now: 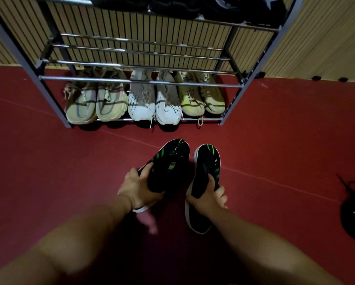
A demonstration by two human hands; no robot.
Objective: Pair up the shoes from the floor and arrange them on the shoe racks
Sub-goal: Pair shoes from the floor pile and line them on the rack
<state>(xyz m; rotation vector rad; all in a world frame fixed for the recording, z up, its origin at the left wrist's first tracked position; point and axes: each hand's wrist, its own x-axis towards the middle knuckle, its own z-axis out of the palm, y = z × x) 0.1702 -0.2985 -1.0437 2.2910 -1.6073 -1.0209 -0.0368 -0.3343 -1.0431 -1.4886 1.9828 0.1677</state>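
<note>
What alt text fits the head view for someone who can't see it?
The left hand and right hand each grip one of two black-and-green sneakers over a red floor, before a metal shoe rack. Its bottom shelf holds three pale sneaker pairs; dark shoes sit on top.

The left hand grips the heel end of the left black knit sneaker with green stripes. The right hand grips the matching right black sneaker (both toes point toward the rack). The grey metal-bar shoe rack stands on the red floor. Its bottom tier holds a beige sneaker pair, a white knit sneaker pair and a yellow-green sneaker pair, side by side.
</note>
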